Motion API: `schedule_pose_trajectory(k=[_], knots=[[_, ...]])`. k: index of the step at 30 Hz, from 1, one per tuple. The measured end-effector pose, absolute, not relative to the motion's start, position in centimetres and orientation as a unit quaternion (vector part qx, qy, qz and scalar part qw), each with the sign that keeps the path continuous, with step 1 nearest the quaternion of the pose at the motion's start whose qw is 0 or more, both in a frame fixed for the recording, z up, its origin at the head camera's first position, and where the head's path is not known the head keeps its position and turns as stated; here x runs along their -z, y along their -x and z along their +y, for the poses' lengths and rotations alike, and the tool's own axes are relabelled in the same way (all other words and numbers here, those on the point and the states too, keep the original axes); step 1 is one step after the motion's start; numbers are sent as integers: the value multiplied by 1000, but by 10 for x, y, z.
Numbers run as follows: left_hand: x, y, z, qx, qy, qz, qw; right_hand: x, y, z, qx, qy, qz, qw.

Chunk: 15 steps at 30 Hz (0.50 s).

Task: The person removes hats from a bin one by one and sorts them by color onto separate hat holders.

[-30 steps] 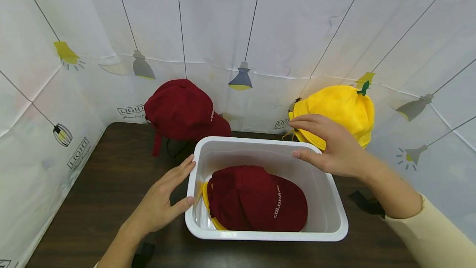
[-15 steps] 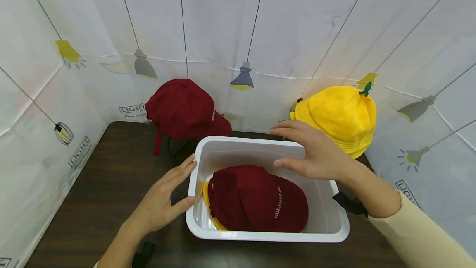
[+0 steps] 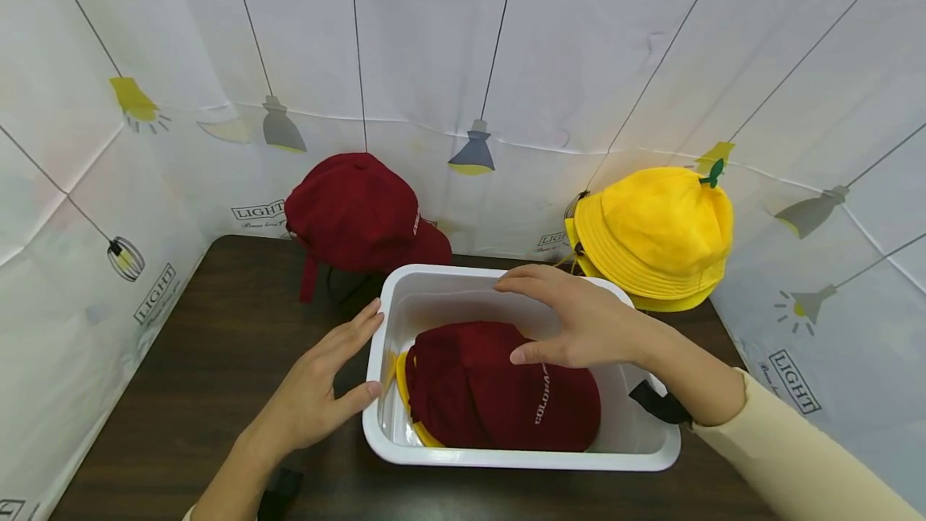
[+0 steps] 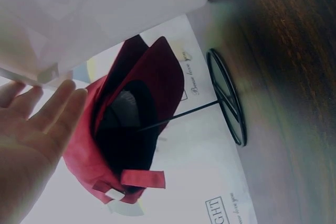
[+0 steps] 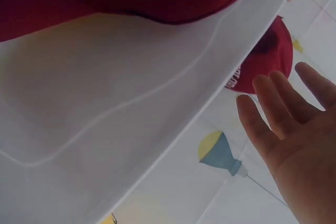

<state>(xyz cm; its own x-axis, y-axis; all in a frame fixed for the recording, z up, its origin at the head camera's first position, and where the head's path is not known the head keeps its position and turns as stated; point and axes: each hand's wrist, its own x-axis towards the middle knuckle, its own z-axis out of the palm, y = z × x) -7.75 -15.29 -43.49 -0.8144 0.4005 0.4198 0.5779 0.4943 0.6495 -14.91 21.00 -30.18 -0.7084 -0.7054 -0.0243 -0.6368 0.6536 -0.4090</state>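
In the head view a white plastic bin (image 3: 521, 460) holds a dark red baseball cap (image 3: 499, 400) with white lettering across its front. A yellow edge (image 3: 401, 384) shows from under that cap at the bin's left end. My left hand (image 3: 318, 388) touches the bin's left rim with straight fingertips and thumb. Over the bin hovers my right hand (image 3: 571, 320), its fingers spread and nothing in its grasp. From the right wrist view, that hand's fingers (image 5: 270, 103) extend beyond the bin's wall (image 5: 147, 114).
Behind the bin at left, another red cap (image 3: 354, 215) hangs on a black stand whose round base (image 4: 227, 98) shows in the left wrist view. A yellow bucket hat (image 3: 651, 231) with a green sprout stands at back right. White printed sheeting (image 3: 405, 38) walls the dark wooden table (image 3: 181, 392).
My right hand has moved left and toward me, from in front of the yellow hat to above the bin, uncovering the hat's brim. The left hand stays at the rim.
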Motion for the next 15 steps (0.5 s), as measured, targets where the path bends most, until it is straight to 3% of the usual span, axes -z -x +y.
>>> schedule_pose_trajectory(k=[15], knots=[[434,78,-153,418,285,-856,104,323,154,197,171,418,872,189]])
